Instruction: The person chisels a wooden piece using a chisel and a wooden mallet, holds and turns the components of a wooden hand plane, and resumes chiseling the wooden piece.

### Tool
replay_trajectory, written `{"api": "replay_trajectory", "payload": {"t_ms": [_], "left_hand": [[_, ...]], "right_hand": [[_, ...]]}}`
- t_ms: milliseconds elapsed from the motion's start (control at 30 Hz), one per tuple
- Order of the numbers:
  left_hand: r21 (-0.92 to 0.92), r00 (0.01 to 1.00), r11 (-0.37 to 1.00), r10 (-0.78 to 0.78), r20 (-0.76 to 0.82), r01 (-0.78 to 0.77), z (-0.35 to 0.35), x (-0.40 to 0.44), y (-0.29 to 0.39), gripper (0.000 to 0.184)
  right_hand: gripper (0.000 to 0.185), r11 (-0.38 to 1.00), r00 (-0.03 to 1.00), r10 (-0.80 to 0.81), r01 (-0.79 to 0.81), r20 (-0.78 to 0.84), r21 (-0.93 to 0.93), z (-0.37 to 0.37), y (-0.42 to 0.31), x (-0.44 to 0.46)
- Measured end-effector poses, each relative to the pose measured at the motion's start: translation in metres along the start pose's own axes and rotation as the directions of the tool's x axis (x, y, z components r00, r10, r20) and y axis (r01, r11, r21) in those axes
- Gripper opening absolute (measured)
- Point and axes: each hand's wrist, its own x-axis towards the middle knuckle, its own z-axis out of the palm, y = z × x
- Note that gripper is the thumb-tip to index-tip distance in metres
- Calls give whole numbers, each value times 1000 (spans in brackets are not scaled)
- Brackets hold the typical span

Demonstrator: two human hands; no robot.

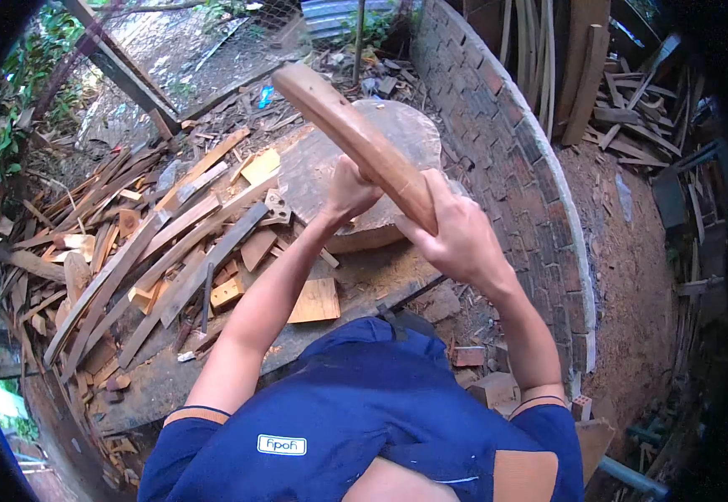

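A long, thick piece of brown wood [355,130] slants from the upper left down to the right, above a large round wooden stump [397,125]. My left hand [351,191] is closed round its underside near the middle. My right hand [457,230] grips its lower right end, with the thumb on the near side and the fingers over the top. The far end of the piece points up and away, touched by neither hand. Part of the stump's top is hidden behind the wood and my hands.
Scrap wood strips [163,259] lie heaped on the left beside a square wood block [315,301]. A curved brick wall [539,184] runs along the right. Beyond it stand tall boards [585,84] and a pile of offcuts [640,117]. Wire mesh is at the top.
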Motion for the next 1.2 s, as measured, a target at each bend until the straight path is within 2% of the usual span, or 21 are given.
{"api": "replay_trajectory", "payload": {"t_ms": [67, 100, 200, 267, 300, 400, 467, 500, 533, 600, 633, 667, 733, 800, 867, 967, 1033, 1067, 1100, 1133, 1200], "left_hand": [[-69, 998, 998, 15, 66, -10, 3, -1, -9, 15], [-94, 996, 991, 93, 20, -90, 5, 2, 3, 17], [-9, 994, 998, -65, 90, 66, -1, -1, -1, 14], [-87, 998, 996, 5, 60, 0, 0, -2, 9, 13], [-166, 997, 984, 73, 23, -68, 2, -3, 13, 12], [-23, 994, 1000, -9, 107, 11, 1, -6, -8, 12], [22, 996, 999, 35, 81, -37, 1, -2, -1, 14], [14, 996, 1000, -12, 87, 11, 0, 0, -3, 17], [23, 996, 1000, -15, 88, 13, -2, 0, -4, 17], [-3, 998, 1000, 10, 54, -10, -4, 1, 1, 16], [-114, 999, 993, 23, 32, -19, -3, -1, 5, 16], [-101, 1000, 995, -16, 5, 16, -2, -3, 8, 12], [-142, 996, 987, 84, 23, -80, -4, 6, 0, 10], [29, 971, 972, -236, 48, 235, -12, 7, -2, 11], [33, 974, 975, -222, 31, 221, -14, 9, 5, 16], [-48, 975, 980, -199, -96, 195, -12, 8, 9, 18], [-119, 963, 970, -229, -145, 213, -7, 6, 17, 16], [-201, 937, 951, -276, -213, 235, -6, 3, 19, 15], [-132, 957, 989, -102, -270, 68, -1, 1, 1, 14], [-126, 954, 989, -111, -279, 78, 2, -5, -1, 14], [102, 978, 988, 131, -164, -115, 9, -27, 0, 13]], "right_hand": [[46, 990, 998, -20, 27, -51, 140, -19, -14, -8], [43, 971, 977, -91, 130, -194, 199, -23, -24, -11], [41, 870, 869, -179, 360, -462, 338, -29, -43, -16], [49, 961, 962, -79, 143, -262, 236, -8, -26, -11], [50, 1000, 1000, -3, 2, -31, -26, 3, -12, -6], [52, 999, 1000, 25, -25, 3, 20, -7, -2, -10], [51, 966, 971, -68, 121, -228, 227, -19, -20, -17], [49, 912, 912, -150, 276, -381, 303, -19, -22, -18], [48, 873, 888, -142, 321, -438, 367, -17, -27, -20], [46, 932, 976, -26, 101, -215, 349, -3, -17, -16], [46, 995, 997, 72, -72, 14, 69, 5, -7, -10], [46, 989, 999, 28, -31, 24, 147, 13, 9, -11], [47, 967, 999, 41, -42, 10, 252, 14, 17, -12], [47, 882, 990, 87, -26, -109, 470, 24, 21, -11], [48, 839, 980, 80, 31, -180, 543, 47, 45, 5], [50, 849, 951, 274, -308, 141, 429, 80, 74, 29], [53, 916, 901, 323, -374, 289, 144, 120, 93, 42], [52, 922, 894, 323, -372, 309, 111, 134, 99, 45], [51, 933, 901, 320, -353, 293, 66, 141, 101, 45], [50, 943, 908, 313, -331, 280, 19, 147, 101, 45], [49, 943, 909, 305, -330, 285, 46, 157, 106, 47]]}}
